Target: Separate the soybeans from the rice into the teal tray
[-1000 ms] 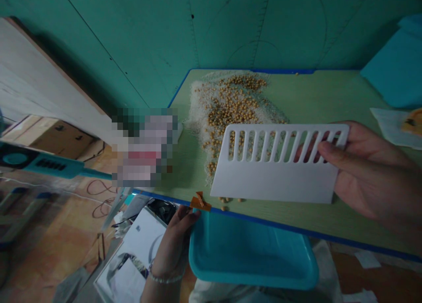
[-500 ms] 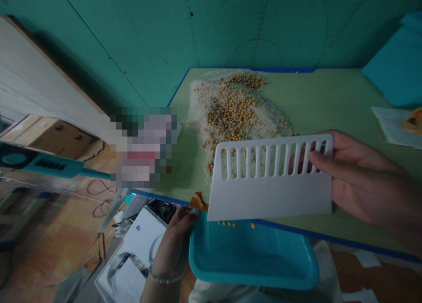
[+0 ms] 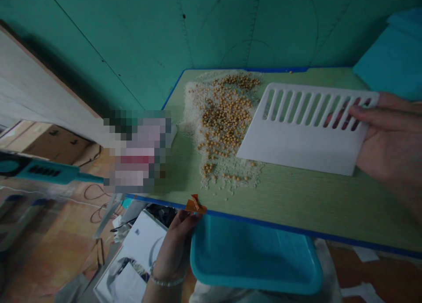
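A white plastic scraper point(image 3: 306, 145) with a row of slots is gripped at its right end by my right hand point(image 3: 382, 136). It is held above the green tabletop point(image 3: 296, 197), its left corner over the edge of a heap of white rice grains point(image 3: 194, 105) mixed with yellow soybeans point(image 3: 227, 116). Below the table's front edge, my left hand point(image 3: 183, 224) is closed on the left rim of a teal plastic basin point(image 3: 257, 259); its fingertips are partly hidden. The basin's far side is tucked under the table edge.
Orange tape point(image 3: 196, 204) sticks to the front edge beside my left hand. A green wall point(image 3: 214, 26) stands behind the table. A blue container point(image 3: 392, 52) is at the back right. White boxes point(image 3: 132, 250) lie on the floor at left.
My right hand has moved the scraper rightward and away from me, from over the basin's edge to above the table. Loose beans no longer show at the front edge. My left hand stays at the basin.
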Tool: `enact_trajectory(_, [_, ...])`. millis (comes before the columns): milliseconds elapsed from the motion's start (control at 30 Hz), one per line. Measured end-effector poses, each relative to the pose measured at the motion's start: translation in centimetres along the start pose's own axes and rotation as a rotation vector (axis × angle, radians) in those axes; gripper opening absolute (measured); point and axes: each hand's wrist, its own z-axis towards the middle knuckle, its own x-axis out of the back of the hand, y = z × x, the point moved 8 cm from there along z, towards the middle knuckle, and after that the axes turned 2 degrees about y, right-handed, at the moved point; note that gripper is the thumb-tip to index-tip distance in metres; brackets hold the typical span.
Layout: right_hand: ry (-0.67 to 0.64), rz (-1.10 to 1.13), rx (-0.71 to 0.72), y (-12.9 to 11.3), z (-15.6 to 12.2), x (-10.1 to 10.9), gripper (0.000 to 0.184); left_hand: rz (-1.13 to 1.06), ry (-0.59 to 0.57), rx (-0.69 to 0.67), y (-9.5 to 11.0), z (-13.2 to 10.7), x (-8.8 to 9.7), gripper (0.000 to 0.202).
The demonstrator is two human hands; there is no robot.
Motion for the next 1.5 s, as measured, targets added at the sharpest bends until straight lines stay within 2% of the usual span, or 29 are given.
enact_trajectory(100, [0.165, 0.164, -0.211, 1.4, -0.7, 0.0, 0.024, -0.032, -0.019, 0.005, -0.1, 0.0, -0.2, 0.027])
enact_trajectory(167, [0.207, 0.223, -0.287, 2.0, -1.3, -0.5, 0.022, -0.043, -0.028, 0.004, -0.2, 0.0, -0.4, 0.027])
enact_trajectory(367, [0.142, 0.225, -0.242, 2.1, -1.6, -1.6, 0.021, -0.031, -0.027, 0.011, -0.3, 0.1, -0.5, 0.028])
enact_trajectory(500, [0.111, 0.204, -0.273, 2.3, -1.8, -1.6, 0.018, -0.047, -0.068, 0.011, -0.3, 0.1, -0.9, 0.027])
enact_trajectory(667, [0.106, 0.223, -0.278, 2.3, -1.9, -1.7, 0.018, -0.059, -0.037, 0.011, -0.5, 0.0, -0.4, 0.024])
enact_trajectory(833, [0.029, 0.239, -0.294, 2.5, -2.2, -2.2, 0.016, -0.06, -0.035, 0.016, -0.6, 0.0, -0.3, 0.025])
enact_trajectory(1233, [0.005, 0.277, -0.305, 2.3, -2.8, -2.6, 0.017, -0.058, -0.058, 0.001, -0.5, 0.2, -0.3, 0.03])
enact_trajectory(1400, [-0.063, 0.307, -0.297, 2.3, -2.8, -3.1, 0.015, -0.052, -0.042, 0.015, -0.5, 0.0, -0.3, 0.03])
enact_trajectory(1500, [-0.033, 0.314, -0.292, 2.3, -2.8, -2.9, 0.016, -0.057, -0.053, -0.004, -0.3, 0.0, -0.4, 0.028])
